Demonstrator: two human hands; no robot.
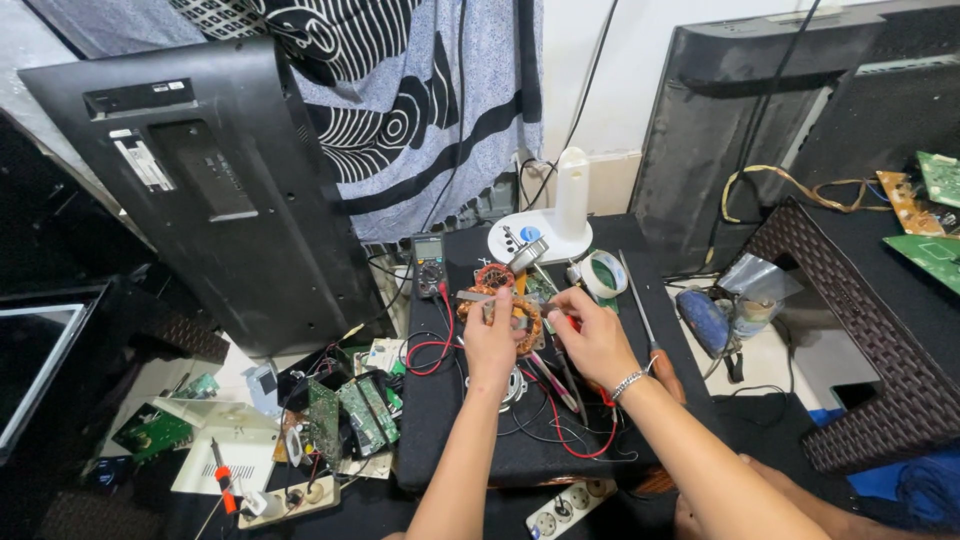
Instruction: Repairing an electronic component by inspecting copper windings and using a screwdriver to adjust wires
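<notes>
On a black work pad (470, 420), my left hand (492, 345) grips a copper-wound motor stator ring (528, 322) with a metal core. My right hand (597, 335) is next to it, its fingers pinched at the ring's right side on something small; what it pinches is too small to tell. A second copper coil (494, 275) lies just behind. Red and black probe leads (560, 430) run under both wrists from a multimeter (429, 262) at the pad's back left. A bracelet (628, 383) is on my right wrist.
A white stand with an upright post (562, 215) and a tape roll (604, 273) sit at the back. A large black TV back panel (215, 190) leans at the left. Circuit boards (350, 410) and a power strip (565, 505) lie on the floor; a wicker table (860, 330) stands right.
</notes>
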